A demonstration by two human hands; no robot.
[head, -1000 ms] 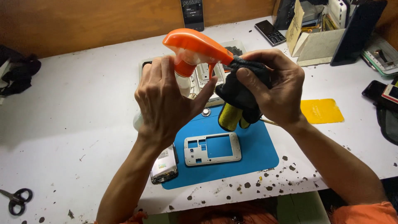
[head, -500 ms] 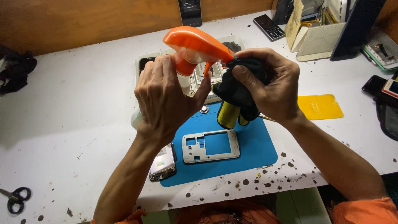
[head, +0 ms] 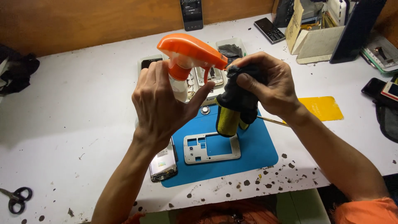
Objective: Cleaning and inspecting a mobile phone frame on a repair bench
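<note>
At the far left edge of the white, paint-flecked worktable (head: 74,103), a pair of black-handled metal scissors (head: 15,199) lies flat. Further right, the left hand (head: 159,103) is clenched around a clear plastic spray bottle with a glossy orange trigger head (head: 188,52), held upright above the table with its nozzle pointing right. Below that hand a silver phone body (head: 162,162) lies half on a smooth blue rubber mat (head: 257,153), which also carries a white plastic phone frame (head: 211,147) with rectangular cut-outs. The right hand (head: 269,85) grasps a crumpled black and yellow cloth (head: 232,112), bunched just beside the nozzle and hanging over the mat. Right of it lies a flat yellow card (head: 323,108).
</note>
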